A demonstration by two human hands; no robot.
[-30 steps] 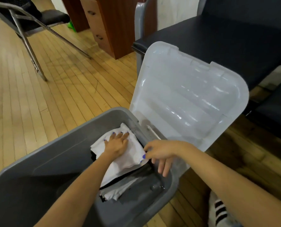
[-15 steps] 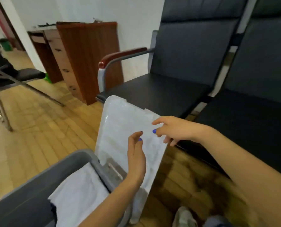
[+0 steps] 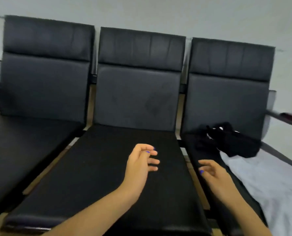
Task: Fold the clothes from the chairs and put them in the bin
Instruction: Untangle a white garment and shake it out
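Both hands have left the bin's translucent lid, and the view has swung up off the bin and floor to a row of seats; bin and lid are now out of sight. Two bare hands reach forward, palms turned toward each other. The left hand (image 3: 140, 160) hangs over the middle seat with fingers loosely spread and slightly curled, holding nothing. The right hand (image 3: 211, 172) hovers over the gap beside the right seat, fingers relaxed and parted, also holding nothing. Blue polish shows on the nails.

Three joined chairs fill the frame, each with a flat rectangular cushion and a tall back of smooth black leather-like padding, stitched into a narrower upper panel and a larger lower one. The left chair (image 3: 44, 86) and the middle chair (image 3: 138, 97) carry no clothes. The right chair (image 3: 227, 99) holds two garments: a crumpled black garment (image 3: 230, 142) heaped at the back of the seat, soft and wrinkled, and a pale grey-white garment (image 3: 267, 183) spread flat toward the front, just right of the right hand. A plain light wall (image 3: 141, 11) stands behind.
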